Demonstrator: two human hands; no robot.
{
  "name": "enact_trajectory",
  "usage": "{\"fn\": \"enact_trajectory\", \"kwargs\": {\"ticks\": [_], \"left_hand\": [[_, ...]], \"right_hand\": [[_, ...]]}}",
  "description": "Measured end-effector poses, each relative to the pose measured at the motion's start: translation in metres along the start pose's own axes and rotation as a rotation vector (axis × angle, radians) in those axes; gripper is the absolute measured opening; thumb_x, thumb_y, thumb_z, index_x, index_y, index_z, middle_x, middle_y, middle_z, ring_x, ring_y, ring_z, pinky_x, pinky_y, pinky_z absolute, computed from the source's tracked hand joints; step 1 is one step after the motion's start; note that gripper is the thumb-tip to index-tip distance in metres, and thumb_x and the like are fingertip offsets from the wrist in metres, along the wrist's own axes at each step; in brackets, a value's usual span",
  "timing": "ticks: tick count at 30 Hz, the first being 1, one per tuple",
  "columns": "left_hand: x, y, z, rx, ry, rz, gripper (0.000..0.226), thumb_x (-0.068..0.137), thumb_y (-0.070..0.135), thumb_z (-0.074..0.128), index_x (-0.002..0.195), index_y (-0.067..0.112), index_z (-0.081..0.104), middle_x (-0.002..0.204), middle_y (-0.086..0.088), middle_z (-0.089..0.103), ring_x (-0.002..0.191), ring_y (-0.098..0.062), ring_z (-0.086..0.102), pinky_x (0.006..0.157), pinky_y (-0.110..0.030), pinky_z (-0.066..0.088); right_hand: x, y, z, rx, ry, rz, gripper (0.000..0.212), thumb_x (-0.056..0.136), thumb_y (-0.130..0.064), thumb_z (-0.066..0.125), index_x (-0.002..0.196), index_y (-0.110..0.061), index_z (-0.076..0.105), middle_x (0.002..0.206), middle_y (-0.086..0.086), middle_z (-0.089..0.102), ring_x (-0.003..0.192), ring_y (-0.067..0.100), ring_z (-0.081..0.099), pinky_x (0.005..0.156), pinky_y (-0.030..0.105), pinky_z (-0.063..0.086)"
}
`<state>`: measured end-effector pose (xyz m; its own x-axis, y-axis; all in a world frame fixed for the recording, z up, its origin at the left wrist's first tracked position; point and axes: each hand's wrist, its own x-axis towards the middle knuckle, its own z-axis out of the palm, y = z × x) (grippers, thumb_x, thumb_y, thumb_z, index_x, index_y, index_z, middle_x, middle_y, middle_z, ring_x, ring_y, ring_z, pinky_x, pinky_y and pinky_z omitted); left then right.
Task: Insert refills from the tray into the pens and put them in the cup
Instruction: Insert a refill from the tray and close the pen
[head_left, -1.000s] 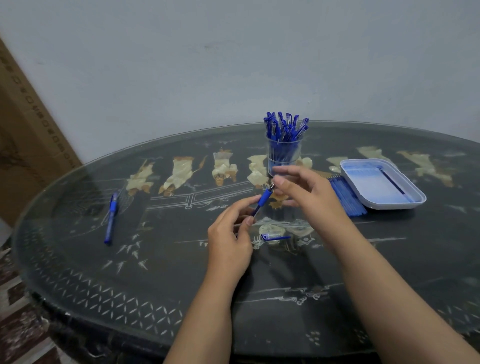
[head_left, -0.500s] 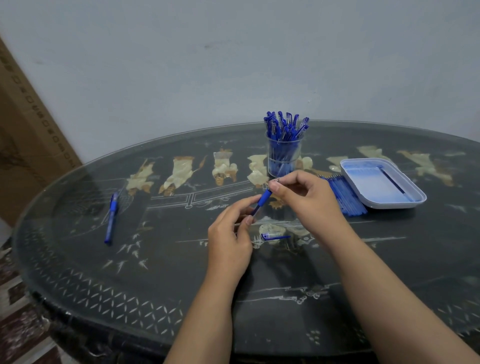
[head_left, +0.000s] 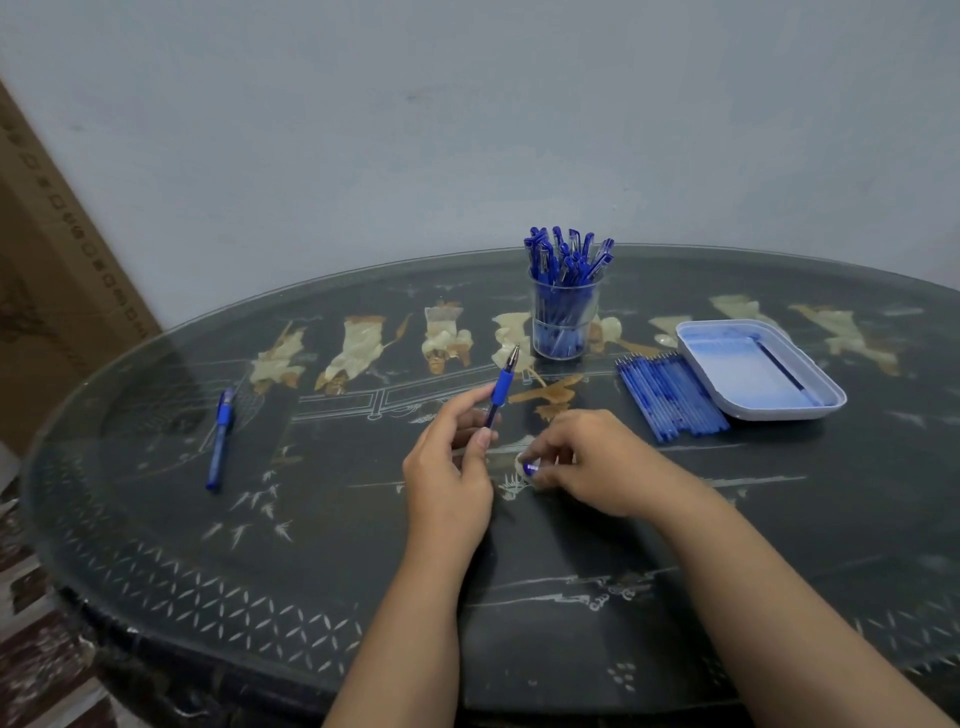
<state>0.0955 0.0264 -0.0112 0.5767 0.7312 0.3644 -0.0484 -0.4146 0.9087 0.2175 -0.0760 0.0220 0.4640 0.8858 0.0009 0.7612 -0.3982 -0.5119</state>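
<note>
Blue pen (head_left: 501, 387), tip up, sits pinched in the left hand (head_left: 447, 483) as fingers (head_left: 543, 451) of the right hand (head_left: 597, 467) grip a small cap (head_left: 530, 469) on the surface (head_left: 363, 519). The cup (head_left: 563, 332) behind is packed; a loose pen (head_left: 221, 441), one refill (head_left: 782, 366) in the tray (head_left: 779, 413) and a stack (head_left: 670, 400) beside it suggest work remains.

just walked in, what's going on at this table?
A person is assembling pens. The left hand holds a blue pen tip up and uncapped, while the right hand pinches a small blue cap down at the table. The cup behind is packed with capped pens. Loose refills lie beside the tray, which holds a single refill. A second pen lies off to the left.
</note>
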Motion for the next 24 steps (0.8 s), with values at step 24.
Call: {"fn": "enact_trajectory", "kwargs": {"ticks": [24], "left_hand": [[0.0,-0.001,0.002,0.051,-0.049,0.041,0.052,0.089,-0.011,0.055,0.114,0.033,0.068,0.096,0.006,0.068,0.087,-0.004,0.064,0.074,-0.005,0.043]], "right_hand": [[-0.003,-0.028,-0.02,0.782,0.612,-0.074,0.024,0.087,-0.003,0.07,0.095,-0.026,0.068,0.083,-0.005,0.073,0.079,0.006,0.072,0.074,0.021,0.058]]}}
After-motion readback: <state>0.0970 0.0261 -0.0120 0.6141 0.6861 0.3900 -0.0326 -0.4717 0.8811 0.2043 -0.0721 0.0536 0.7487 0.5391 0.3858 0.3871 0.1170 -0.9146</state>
